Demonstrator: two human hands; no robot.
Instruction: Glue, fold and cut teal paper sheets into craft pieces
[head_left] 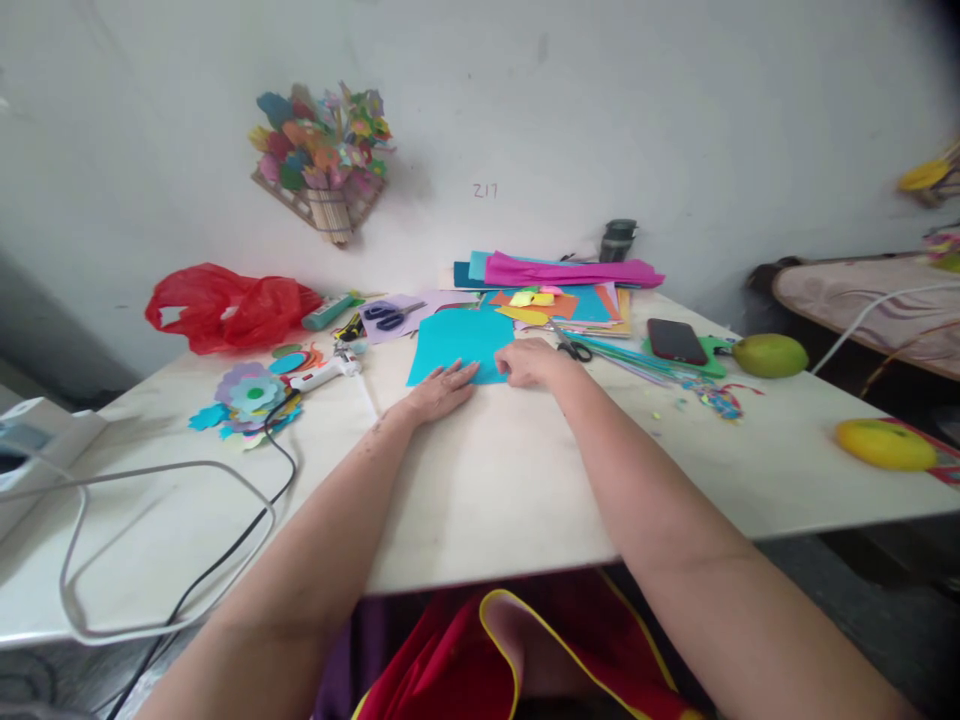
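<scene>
A sheet of bright blue paper [461, 335] lies on the white table. My left hand [444, 390] rests flat on its lower left part, fingers stretched out. At the sheet's right edge, my right hand [531, 362] has its fingers curled together on the paper; its fingertips are partly hidden. Just right of that hand lies a pair of black-handled scissors [574, 349], beside thin coloured paper strips [630, 358]. Behind the sheet is a yellow paper piece [523, 315].
To the left are paper flowers [251, 392], a white glue gun [324, 373] with a black cord, a red plastic bag [225, 308] and dark-handled scissors [394, 316]. On the right lie a phone [676, 341], a green mango [770, 355] and a yellow mango [885, 444]. Magenta paper [574, 271] sits at the back.
</scene>
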